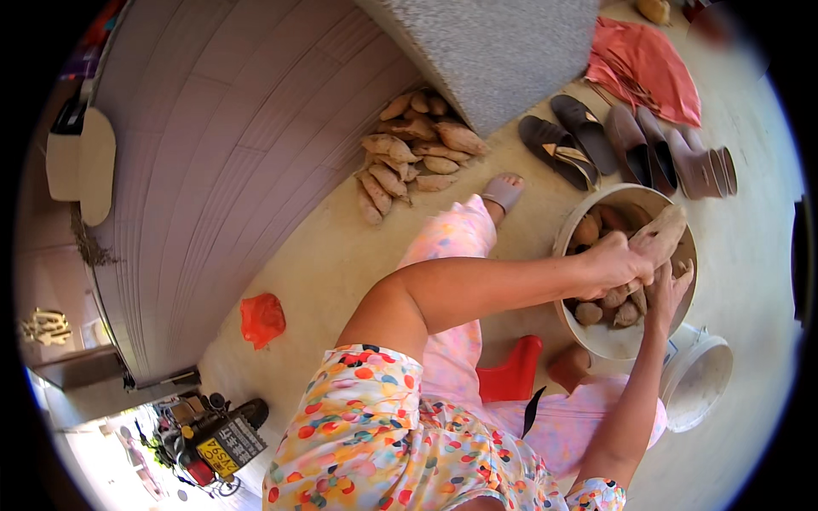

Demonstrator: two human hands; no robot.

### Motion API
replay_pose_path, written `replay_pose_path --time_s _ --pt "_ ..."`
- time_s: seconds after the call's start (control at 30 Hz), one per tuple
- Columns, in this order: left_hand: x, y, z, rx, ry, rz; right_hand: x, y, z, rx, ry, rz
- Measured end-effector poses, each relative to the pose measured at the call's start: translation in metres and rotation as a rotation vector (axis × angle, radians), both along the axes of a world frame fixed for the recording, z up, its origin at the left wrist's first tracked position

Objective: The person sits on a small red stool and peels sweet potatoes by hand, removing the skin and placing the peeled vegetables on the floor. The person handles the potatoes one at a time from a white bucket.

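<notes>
Left hand [615,262] on the job, fingers wrapped firmly around a big, pale-brown, tapered tuber [663,234], angled over the wide, round, white bucket [615,342]! Right hand [667,294] just beside, fingers partly spread; whether they're gripping, I can't tell. Smaller brown tubers [588,313] pile up inside, and a smaller white bucket [703,387] sits alongside.

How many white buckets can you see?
2. The bigger bucket is below the left hand and right hand, with brown roots inside; the smaller bucket is beside it, toward the picture's lower right.
</notes>
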State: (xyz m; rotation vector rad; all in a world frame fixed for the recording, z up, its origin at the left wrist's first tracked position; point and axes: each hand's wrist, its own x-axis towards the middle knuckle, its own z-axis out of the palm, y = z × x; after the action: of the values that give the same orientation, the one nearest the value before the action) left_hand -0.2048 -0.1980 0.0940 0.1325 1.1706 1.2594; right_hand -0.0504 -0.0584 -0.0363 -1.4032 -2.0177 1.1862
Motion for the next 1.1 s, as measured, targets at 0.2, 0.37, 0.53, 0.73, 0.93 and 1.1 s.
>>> replay_pose_path --time_s 0.2,0.37,0.53,0.73,0.93,1.1 --pt "-0.071 -0.031 0.048 0.091 0.07 0.2 -0.016 -0.007 0.004 -0.515 0.099 -0.053" --pt "-0.139 -0.134 0.029 0.119 0.004 0.332 -0.026 -0.003 0.01 -0.621 0.117 -0.187" --pt "-0.166 -0.257 -0.071 -0.376 -0.001 0.727 -0.033 -0.008 0.002 -0.675 0.113 -0.181" --pt "-0.204 -0.318 -0.195 -0.863 0.03 1.231 -0.031 -0.007 -0.015 -0.688 0.134 -0.181" --pt "-0.275 -0.34 -0.268 -0.915 0.105 1.312 -0.034 -0.005 -0.027 -0.665 0.075 -0.227" --pt "-0.305 -0.329 -0.28 -0.857 0.127 1.35 -0.037 -0.008 -0.032 -0.659 0.068 -0.246"
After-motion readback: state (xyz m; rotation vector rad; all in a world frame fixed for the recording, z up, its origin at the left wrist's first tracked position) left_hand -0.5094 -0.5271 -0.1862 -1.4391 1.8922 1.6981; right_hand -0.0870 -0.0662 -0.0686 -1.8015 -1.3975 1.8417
